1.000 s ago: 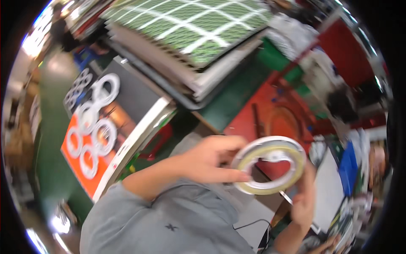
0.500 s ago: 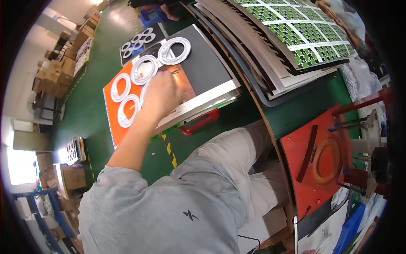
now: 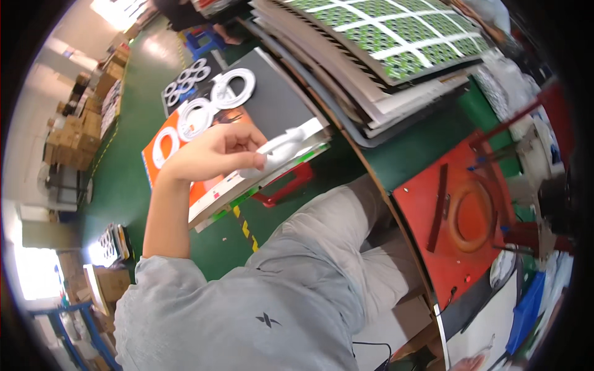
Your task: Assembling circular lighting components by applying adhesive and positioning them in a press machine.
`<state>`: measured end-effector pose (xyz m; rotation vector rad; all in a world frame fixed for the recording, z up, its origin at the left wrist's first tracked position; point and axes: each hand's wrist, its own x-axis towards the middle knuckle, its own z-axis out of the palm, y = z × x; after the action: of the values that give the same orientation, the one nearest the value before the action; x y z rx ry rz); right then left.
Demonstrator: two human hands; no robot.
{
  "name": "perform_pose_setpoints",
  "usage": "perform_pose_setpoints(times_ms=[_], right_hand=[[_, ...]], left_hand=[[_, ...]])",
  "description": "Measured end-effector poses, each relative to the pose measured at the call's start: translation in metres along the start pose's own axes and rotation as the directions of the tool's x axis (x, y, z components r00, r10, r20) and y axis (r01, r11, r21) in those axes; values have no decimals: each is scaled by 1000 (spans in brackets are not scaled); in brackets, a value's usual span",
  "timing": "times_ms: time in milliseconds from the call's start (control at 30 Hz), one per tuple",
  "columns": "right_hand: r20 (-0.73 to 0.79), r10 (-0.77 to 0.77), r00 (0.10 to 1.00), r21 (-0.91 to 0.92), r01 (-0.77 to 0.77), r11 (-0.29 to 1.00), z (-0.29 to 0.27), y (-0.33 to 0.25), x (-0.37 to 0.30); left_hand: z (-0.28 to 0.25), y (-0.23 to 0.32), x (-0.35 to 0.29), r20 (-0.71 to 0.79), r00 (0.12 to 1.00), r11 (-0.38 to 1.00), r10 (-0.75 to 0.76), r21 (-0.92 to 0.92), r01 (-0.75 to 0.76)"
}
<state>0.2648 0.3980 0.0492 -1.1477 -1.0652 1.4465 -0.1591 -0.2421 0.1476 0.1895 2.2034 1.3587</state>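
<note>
Raised over the near edge of a stack of boards, my left hand [image 3: 213, 151] pinches a white coiled cable [image 3: 281, 151] between thumb and fingers. The coil is seen nearly edge-on and is blurred. Under and behind the hand, an orange board [image 3: 148, 159] carries more white coils of the same kind; one coil [image 3: 234, 88] reaches onto the dark grey board [image 3: 275, 86]. At the lower right edge, only a small part of my right hand [image 3: 471, 363] shows, above a white surface. Its fingers are mostly cut off, so its grip is hidden.
To the right stands a red plate [image 3: 414, 210] with a ring-shaped form [image 3: 473, 213], beside a red-framed machine. Green-patterned printed sheets [image 3: 396, 37] top a tall stack on the table. A red stool [image 3: 288, 185] is beneath the boards. Boxes [image 3: 74, 123] line the far left wall.
My left hand has lifted a white coil off the orange board and brought it right and nearer, over the board's edge. The whole view has shifted slightly.
</note>
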Motion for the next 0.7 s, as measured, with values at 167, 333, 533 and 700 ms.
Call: perform_pose_setpoints(times_ms=[167, 333, 533, 700], right_hand=[[404, -307, 862, -382, 464, 799, 106, -18, -107], [827, -304, 473, -211, 762, 613, 208, -17, -193], [872, -380, 307, -161, 915, 370, 259, -1, -205], [935, -120, 334, -315, 936, 158, 272, 22, -201]], left_hand=[[64, 66, 61, 418, 604, 653, 679, 34, -757], [169, 100, 106, 453, 318, 230, 833, 239, -943], [230, 86, 155, 438, 270, 137, 857, 312, -940], [249, 81, 164, 398, 334, 248, 854, 251, -935]])
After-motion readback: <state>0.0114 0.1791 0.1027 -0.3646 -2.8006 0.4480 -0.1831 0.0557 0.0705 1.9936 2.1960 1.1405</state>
